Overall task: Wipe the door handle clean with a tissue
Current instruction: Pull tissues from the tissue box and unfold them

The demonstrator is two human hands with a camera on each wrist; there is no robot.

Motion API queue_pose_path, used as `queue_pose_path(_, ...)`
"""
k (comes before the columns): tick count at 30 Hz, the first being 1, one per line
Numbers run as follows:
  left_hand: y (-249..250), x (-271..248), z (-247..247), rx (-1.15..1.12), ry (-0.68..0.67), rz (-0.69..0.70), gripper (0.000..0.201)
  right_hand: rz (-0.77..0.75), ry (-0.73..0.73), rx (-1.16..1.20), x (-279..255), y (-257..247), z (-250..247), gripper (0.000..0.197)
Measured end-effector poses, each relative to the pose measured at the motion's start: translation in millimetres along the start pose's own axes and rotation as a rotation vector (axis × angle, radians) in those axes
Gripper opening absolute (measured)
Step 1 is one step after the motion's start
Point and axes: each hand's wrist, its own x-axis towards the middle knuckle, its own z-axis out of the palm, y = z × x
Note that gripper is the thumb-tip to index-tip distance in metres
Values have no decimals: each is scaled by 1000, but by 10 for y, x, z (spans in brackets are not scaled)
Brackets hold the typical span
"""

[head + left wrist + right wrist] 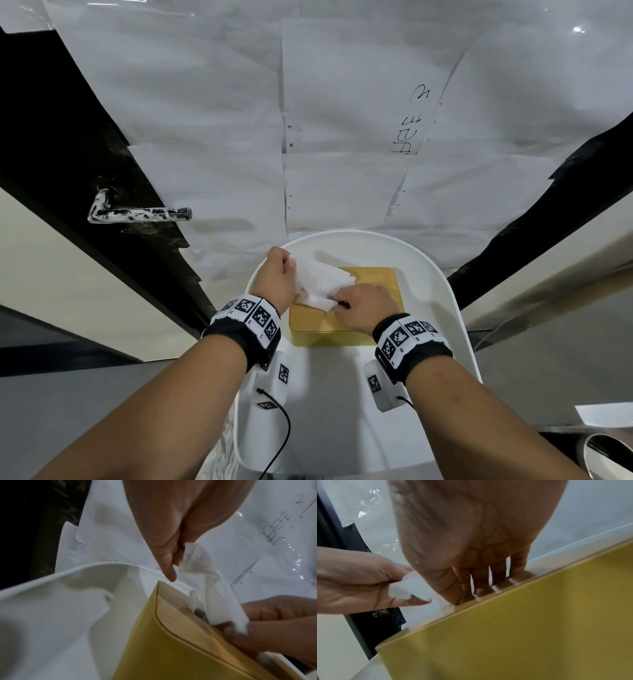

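Note:
The door handle (137, 213), a lever smeared black and white, sticks out of the dark door strip at the left, well away from both hands. A yellow tissue box (373, 318) with a wooden lid stands on a white tray (455, 308). My left hand (286, 265) grips a white tissue (322, 284) pulled up and left from the box slot; the pinch shows in the left wrist view (178, 555) on the tissue (214, 588). My right hand (342, 301) presses its straight fingers (498, 580) down on the box lid (522, 628), beside the tissue's lower end.
White paper sheets (342, 137) under clear film cover the door panel behind the tray. Dark frame strips (548, 219) run down both sides. A round metal rim (609, 452) shows at the lower right corner.

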Motion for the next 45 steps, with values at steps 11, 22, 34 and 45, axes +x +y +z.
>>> queue_pose_path(11,10,-13,-63,-27,-108,125,11,12,359,505,88,-68,-172,41)
queue_pose_path(22,96,-201,-209,-255,-221,113,27,-4,226,495,87,-267,-268,16)
queue_pose_path(34,124,-269,-436,-64,-14,47,19,-67,81,762,-83,-435,-466,25)
queue_pose_path(45,133,-392,-872,-30,-148,154,36,-45,365,808,24,-876,-558,9)
